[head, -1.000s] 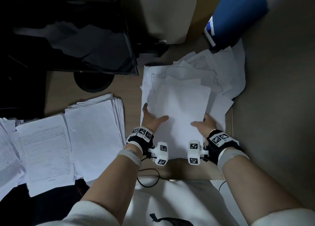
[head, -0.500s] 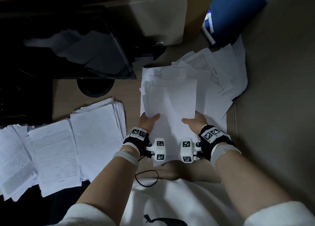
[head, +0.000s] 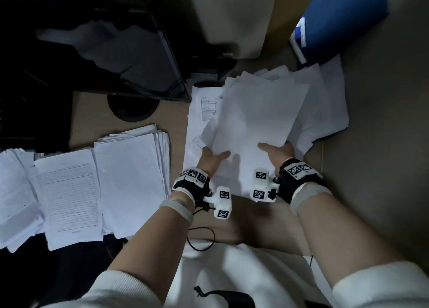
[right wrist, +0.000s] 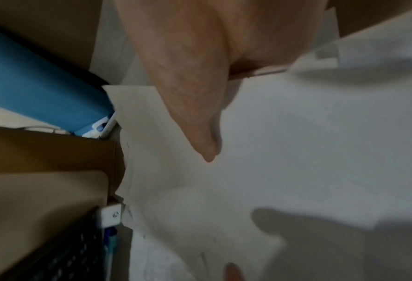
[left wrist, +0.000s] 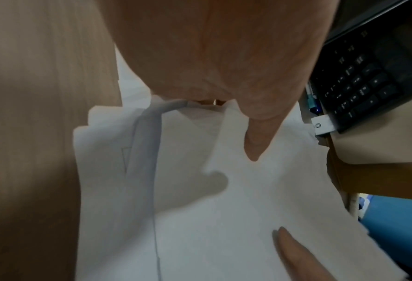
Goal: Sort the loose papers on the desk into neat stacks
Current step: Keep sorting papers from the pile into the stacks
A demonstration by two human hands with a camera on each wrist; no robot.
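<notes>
Mid-task: my left hand (head: pixel 210 159) and right hand (head: pixel 279 151) grip a gathered sheaf (head: pixel 255 122) above the loose pile (head: pixel 325 112), frame centre-right; stacks (head: pixel 130 182) lie lower left on the desk (head: pixel 92 122).

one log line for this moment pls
left hand: grips sheaf | right hand: grips sheaf | sheaf: tilted over loose pile

white papers (head: pixel 255 117), blue folder (head: pixel 343 17), seemingly black keyboard (left wrist: pixel 368 76)
</notes>
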